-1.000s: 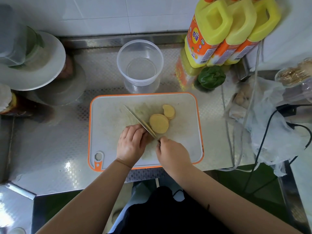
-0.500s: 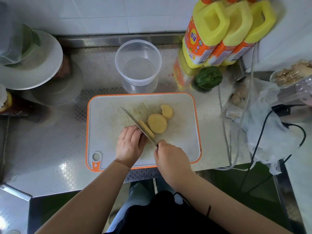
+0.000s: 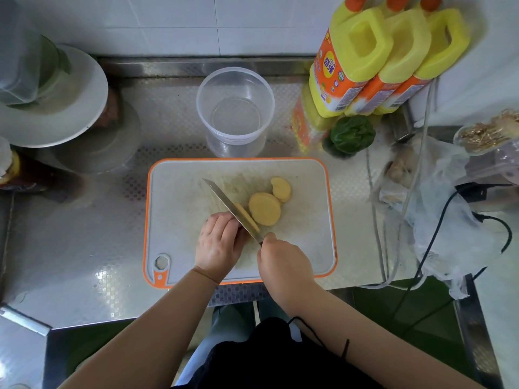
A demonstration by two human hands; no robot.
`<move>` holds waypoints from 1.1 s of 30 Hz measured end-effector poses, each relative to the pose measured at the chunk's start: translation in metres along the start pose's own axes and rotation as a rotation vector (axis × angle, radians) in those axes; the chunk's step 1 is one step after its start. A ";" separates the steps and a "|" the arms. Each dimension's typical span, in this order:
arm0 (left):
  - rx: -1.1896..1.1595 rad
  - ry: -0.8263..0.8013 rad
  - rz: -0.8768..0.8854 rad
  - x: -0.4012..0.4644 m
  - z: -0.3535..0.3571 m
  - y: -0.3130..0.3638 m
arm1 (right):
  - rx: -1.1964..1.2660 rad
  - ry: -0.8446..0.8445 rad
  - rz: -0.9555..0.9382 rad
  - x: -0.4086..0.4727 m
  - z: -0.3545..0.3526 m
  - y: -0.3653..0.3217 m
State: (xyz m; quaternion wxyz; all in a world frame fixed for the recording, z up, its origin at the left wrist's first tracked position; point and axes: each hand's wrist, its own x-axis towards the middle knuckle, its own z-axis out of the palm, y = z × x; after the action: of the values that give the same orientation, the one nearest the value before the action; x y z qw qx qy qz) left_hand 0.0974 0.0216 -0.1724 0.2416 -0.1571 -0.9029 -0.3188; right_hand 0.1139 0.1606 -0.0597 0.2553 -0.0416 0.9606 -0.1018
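Steel bench [image 3: 84,262] under white tiles [image 3: 168,23] bears a cutting board [image 3: 179,214]. There the right grip [image 3: 283,262] clasps the knife [image 3: 227,206]; the left grip [image 3: 219,244] curls over the potato [image 3: 247,218] against the blade.

Off-white cutting board [image 3: 179,209] with an orange rim; pale yellow potato [image 3: 264,209]; silver knife [image 3: 224,202]. Silvery steel table [image 3: 84,248] embossed with a fine checker pattern. Three yellow bottles [image 3: 362,60] with orange labels and orange caps; dark green pepper [image 3: 352,133]; clear, colourless tub [image 3: 235,108]; white wall tiles [image 3: 168,23].
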 end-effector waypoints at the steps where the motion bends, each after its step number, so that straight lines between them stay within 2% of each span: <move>1: 0.000 -0.002 -0.005 0.000 0.000 0.000 | 0.003 -0.001 0.006 0.003 0.002 0.000; 7: 0.017 -0.005 -0.006 0.001 0.000 0.002 | 0.057 0.007 0.042 0.018 0.012 0.004; 11: 0.018 -0.039 -0.005 0.001 -0.004 0.003 | 0.141 -0.081 0.126 0.022 0.025 0.022; 18: 0.018 -0.032 -0.001 0.001 -0.002 -0.001 | 0.156 -0.040 0.131 0.025 0.038 0.028; 26: 0.063 -0.035 -0.001 0.001 -0.003 0.000 | 0.111 0.046 0.048 0.020 0.035 0.029; 33: 0.184 -0.085 0.066 0.000 -0.003 0.001 | 0.142 -0.077 -0.008 0.021 0.030 0.032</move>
State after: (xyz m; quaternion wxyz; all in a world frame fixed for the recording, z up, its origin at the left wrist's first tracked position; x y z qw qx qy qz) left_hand 0.0983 0.0206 -0.1702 0.2268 -0.1773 -0.9321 -0.2196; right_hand 0.1092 0.1834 -0.1019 0.2941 -0.0310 0.9402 -0.1692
